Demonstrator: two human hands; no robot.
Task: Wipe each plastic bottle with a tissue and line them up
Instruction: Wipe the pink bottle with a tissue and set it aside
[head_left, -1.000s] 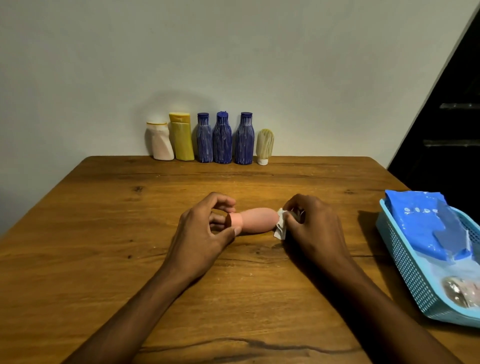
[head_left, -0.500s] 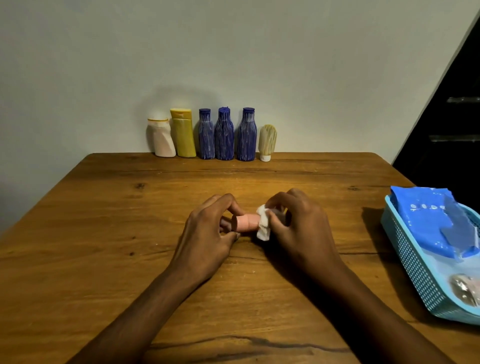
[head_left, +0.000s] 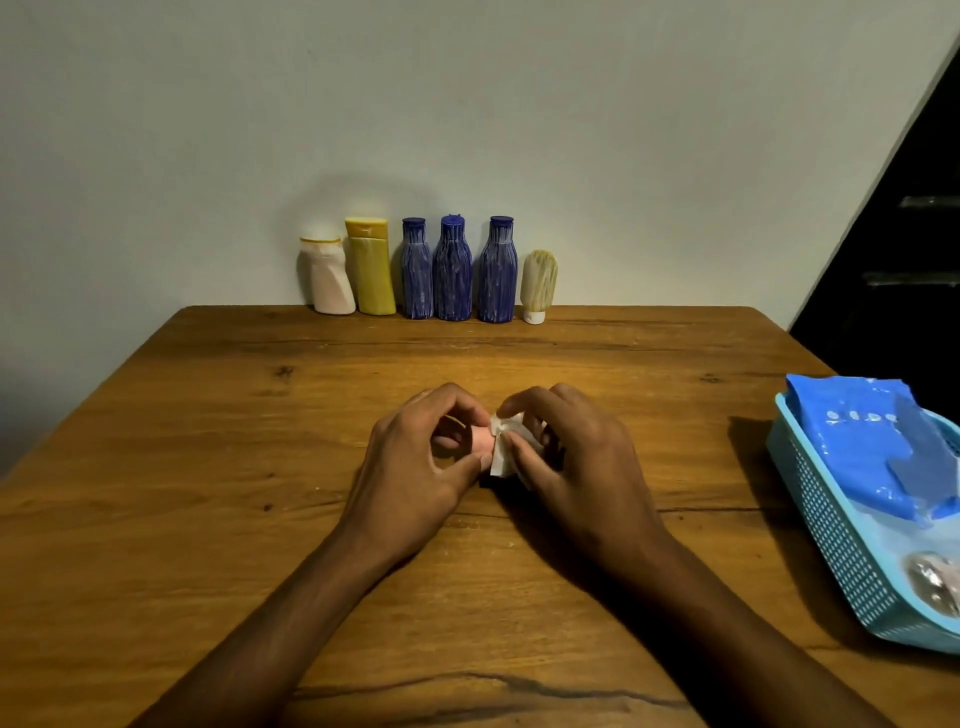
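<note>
Left hand (head_left: 415, 467) pinches pink bottle (head_left: 480, 440) mid-bench (head_left: 208, 467); right hand (head_left: 576, 462) presses tissue (head_left: 501, 447) around it; six bottles (head_left: 452, 275) lined far edge.

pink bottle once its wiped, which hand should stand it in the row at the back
Left, probably. The left hand already pinches the pink bottle by its cap end, while the right hand is busy holding the tissue. The free spot is beside the cream bottle, an easy reach for either.

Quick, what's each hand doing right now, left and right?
Left hand: fingers curled round the cap end of the pink bottle, holding it.
Right hand: pinching the white tissue against the bottle.
</note>
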